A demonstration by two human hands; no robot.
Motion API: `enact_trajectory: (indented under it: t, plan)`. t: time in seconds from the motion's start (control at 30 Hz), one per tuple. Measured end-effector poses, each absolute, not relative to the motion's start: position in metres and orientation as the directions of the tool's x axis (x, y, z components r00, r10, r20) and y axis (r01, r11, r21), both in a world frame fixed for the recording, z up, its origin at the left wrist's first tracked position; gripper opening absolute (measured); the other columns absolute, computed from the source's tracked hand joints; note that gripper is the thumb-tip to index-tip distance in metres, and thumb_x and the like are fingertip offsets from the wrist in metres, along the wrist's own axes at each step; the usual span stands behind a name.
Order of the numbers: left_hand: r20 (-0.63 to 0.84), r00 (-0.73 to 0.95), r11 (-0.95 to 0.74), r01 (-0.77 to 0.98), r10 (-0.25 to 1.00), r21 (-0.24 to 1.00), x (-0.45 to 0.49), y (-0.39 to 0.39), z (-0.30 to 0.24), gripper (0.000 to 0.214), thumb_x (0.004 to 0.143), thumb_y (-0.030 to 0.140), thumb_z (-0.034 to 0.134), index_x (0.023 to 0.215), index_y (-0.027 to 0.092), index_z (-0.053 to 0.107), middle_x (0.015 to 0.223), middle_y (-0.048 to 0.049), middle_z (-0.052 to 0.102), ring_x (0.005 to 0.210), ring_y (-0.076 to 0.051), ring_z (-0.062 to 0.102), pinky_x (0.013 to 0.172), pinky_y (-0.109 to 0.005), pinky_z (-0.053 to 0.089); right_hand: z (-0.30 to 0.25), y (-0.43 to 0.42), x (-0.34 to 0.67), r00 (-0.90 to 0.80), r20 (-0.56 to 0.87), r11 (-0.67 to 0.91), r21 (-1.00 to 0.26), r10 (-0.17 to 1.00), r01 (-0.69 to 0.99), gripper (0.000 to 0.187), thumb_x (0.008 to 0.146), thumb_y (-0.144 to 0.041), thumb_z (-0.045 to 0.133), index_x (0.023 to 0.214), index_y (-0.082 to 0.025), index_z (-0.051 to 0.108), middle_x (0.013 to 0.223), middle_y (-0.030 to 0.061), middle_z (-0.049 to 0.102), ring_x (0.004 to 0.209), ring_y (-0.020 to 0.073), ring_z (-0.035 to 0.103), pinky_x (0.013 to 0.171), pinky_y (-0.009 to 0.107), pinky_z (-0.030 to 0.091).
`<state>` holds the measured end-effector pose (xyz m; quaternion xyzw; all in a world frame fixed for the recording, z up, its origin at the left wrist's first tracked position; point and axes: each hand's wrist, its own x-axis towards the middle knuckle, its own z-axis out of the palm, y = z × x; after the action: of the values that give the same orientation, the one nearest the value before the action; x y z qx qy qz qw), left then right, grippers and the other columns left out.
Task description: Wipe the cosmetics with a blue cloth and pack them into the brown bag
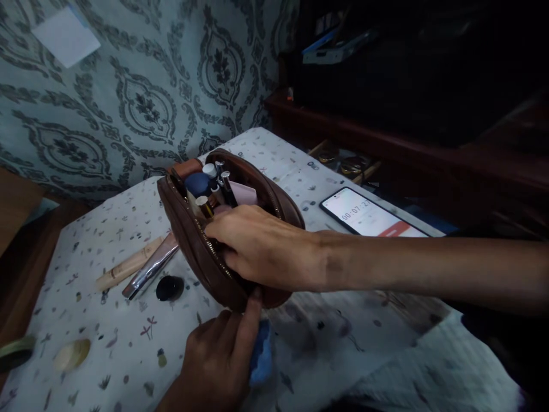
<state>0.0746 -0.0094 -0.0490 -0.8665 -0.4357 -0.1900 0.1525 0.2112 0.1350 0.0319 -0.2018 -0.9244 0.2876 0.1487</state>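
A brown cosmetic bag (pixel 195 260) lies unzipped on the table, tilted towards me. My right hand (pixel 266 246) reaches across into it with fingers bent; the fingertips, and anything in them, are hidden. My left hand (pixel 218 349) grips the bag's near end, one digit pressed on the rim and the others curled below. Against that hand lies a crumpled blue cloth (pixel 261 355). Inside the bag stand a dark blue round item (pixel 197 184), a white cap (pixel 209 170), a gold-capped tube (pixel 203 205), slim black sticks (pixel 229 189) and a pink flat item (pixel 244 193).
Left of the bag lie a beige tube (pixel 128 264), a silvery pink tube (pixel 150 266), a black round cap (pixel 170 288) and a cream-coloured round item (pixel 72 355). A phone (pixel 369 213) showing a timer rests at the right, beside an open drawer (pixel 343 163). Patterned wallpaper rises behind.
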Motion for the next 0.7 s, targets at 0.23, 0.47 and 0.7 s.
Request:
enact_trajectory:
  t: [0.23, 0.47, 0.7]
  plan:
    - [0.48, 0.536, -0.558, 0.822, 0.694, -0.111, 0.077, -0.009, -0.049, 0.075, 0.09, 0.001, 0.03, 0.158, -0.001, -0.001, 0.063, -0.0029, 0.069, 0.047, -0.016, 0.064, 0.04, -0.024, 0.051, 0.032, 0.141, 0.202, -0.907, 0.112, 0.787, -0.548, 0.406, 0.285, 0.021, 0.074, 0.003, 0.053, 0.08, -0.009, 0.068, 0.081, 0.0097, 0.07, 0.065, 0.0149, 0.059, 0.053, 0.024, 0.037]
    - [0.468, 0.537, -0.556, 0.823, 0.702, -0.112, 0.077, -0.01, -0.048, 0.077, 0.088, -0.001, 0.031, 0.158, -0.001, -0.001, 0.066, -0.0048, 0.072, 0.048, -0.017, 0.065, 0.04, -0.026, 0.052, 0.032, 0.146, 0.201, -0.942, 0.07, 0.836, -0.486, 0.328, 0.255, 0.02, 0.074, 0.003, 0.053, 0.079, -0.01, 0.067, 0.078, 0.0088, 0.069, 0.064, 0.015, 0.058, 0.053, 0.024, 0.036]
    - [0.509, 0.526, -0.552, 0.826, 0.681, -0.115, 0.079, -0.009, -0.051, 0.079, 0.085, -0.003, 0.031, 0.158, -0.001, 0.0, 0.073, -0.0082, 0.075, 0.05, -0.018, 0.069, 0.039, -0.026, 0.051, 0.03, 0.149, 0.199, -0.968, 0.073, 0.892, -0.409, 0.239, 0.189, 0.022, 0.076, 0.0, 0.055, 0.091, -0.01, 0.067, 0.08, 0.0086, 0.069, 0.073, 0.0185, 0.06, 0.057, 0.029, 0.034]
